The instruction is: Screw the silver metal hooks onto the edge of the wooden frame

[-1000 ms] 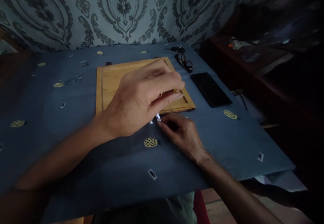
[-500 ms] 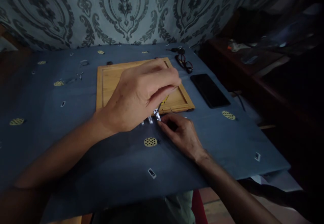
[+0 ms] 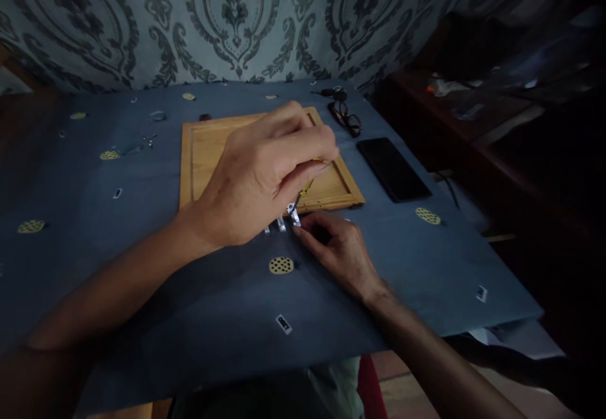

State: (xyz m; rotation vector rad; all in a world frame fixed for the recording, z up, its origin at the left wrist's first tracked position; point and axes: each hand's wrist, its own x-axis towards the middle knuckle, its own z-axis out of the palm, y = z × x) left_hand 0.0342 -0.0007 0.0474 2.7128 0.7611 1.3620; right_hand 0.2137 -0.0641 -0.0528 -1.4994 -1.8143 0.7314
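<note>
My left hand (image 3: 265,179) is closed over the front edge of a wooden board (image 3: 208,147) with a raised frame. Between its fingertips is a screwdriver (image 3: 305,189), a yellow part and a thin dark shaft showing below the hand; the rest is hidden. Its tip meets a small shiny metal hook (image 3: 296,218) at the board's front edge. My right hand (image 3: 338,248) rests low on the table, with thumb and forefinger pinching the lower end of that hook. Other metal hooks (image 3: 281,223) stick out to its left, partly behind my left hand.
Right of the board lie a black phone (image 3: 392,170), eyeglasses (image 3: 345,119) and keys (image 3: 334,93). Small metal bits (image 3: 149,141) and a clear item (image 3: 157,117) lie to the left on the blue tablecloth (image 3: 213,324). A patterned curtain (image 3: 231,21) hangs behind.
Almost nothing differs. The fingers of my left hand have shifted very slightly around the screwdriver; my right hand stays on the hook.
</note>
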